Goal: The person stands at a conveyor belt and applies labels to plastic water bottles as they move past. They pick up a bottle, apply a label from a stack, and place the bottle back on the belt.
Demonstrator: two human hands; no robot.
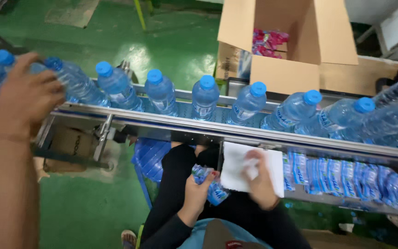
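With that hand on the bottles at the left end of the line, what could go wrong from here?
The left hand rests on closely spaced, leaning bottles; a nudge might topple neighbours along the conveyor. A co-worker's hand works just below the rail, so a fallen bottle could land on it.

Green floor, cardboard about.
I stand over a glossy green floor that catches the light; an open box sits beyond the conveyor rail.
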